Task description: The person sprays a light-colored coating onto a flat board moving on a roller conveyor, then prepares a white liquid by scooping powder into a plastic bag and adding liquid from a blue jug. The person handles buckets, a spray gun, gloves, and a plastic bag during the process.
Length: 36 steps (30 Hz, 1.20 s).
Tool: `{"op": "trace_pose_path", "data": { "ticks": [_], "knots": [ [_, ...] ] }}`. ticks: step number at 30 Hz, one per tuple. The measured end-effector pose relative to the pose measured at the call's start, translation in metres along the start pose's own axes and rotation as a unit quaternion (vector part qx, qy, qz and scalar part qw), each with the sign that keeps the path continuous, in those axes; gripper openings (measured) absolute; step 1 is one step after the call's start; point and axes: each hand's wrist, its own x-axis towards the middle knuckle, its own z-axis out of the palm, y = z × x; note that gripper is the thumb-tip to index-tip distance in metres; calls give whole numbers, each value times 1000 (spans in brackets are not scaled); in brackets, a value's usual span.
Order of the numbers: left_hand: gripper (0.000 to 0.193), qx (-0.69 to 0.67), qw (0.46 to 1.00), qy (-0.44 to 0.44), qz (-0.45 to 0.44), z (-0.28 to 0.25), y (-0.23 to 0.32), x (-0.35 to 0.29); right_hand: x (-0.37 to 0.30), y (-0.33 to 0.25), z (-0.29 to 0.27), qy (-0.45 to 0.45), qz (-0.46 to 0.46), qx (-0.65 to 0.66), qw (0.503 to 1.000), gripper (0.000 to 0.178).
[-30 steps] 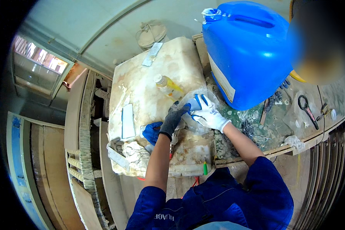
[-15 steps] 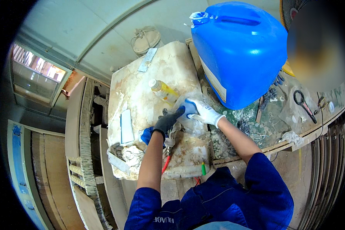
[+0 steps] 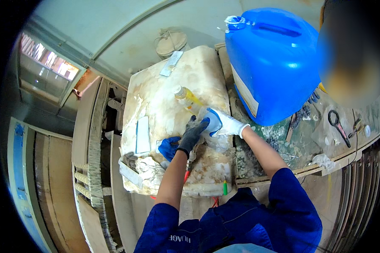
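White and blue, the glove on the right hand (image 3: 229, 125) bends around a pale cup-like piece (image 3: 214, 122) in the middle of the frame. The thumb sits low and the fingers sit high, so the piece looks pinched between them. The left hand (image 3: 192, 134), in a dark grey glove, comes up from the lower left and brings a fingertip to the piece's left edge. I cannot tell if its other fingers pinch anything. The hands likely meet from two sides so the piece does not slip. Thin clear plastic (image 3: 218, 144) bunches just below them.

A yellow bottle (image 3: 188, 98) is just above the hands, perhaps to be easy to reach. A blue glove (image 3: 169, 147) lies near the left wrist. The big blue jerrycan (image 3: 278, 67) fills the upper right and may get in the right arm's way. The stained white block (image 3: 156, 105) gives more room toward the upper left, past the bottle. Its lower edge runs under the left forearm, where a green marker-like stick (image 3: 225, 188) sits.
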Motion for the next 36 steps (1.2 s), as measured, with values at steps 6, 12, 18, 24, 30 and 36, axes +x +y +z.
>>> {"op": "trace_pose_path", "data": {
  "ticks": [6,12,18,24,30,36],
  "knots": [
    [56,-235,972,6,-11,-23,57,-76,-4,-44,-20,-24,66,-251,965,109],
    [48,-369,916,147,53,-79,13,-286,-12,-102,33,-14,-37,-167,985,102],
    [52,-309,855,384,163,-50,-19,-477,-15,-127,109,-74,-20,24,997,70],
    [54,-478,545,661,194,61,-216,-649,-32,-225,274,-280,-214,-221,910,61],
    [56,-471,298,761,333,145,-295,-845,-75,-326,461,-459,-469,-46,753,54],
    [52,-363,193,862,297,197,-305,-954,-109,-319,561,-606,-352,-23,713,50]
  ]
}}
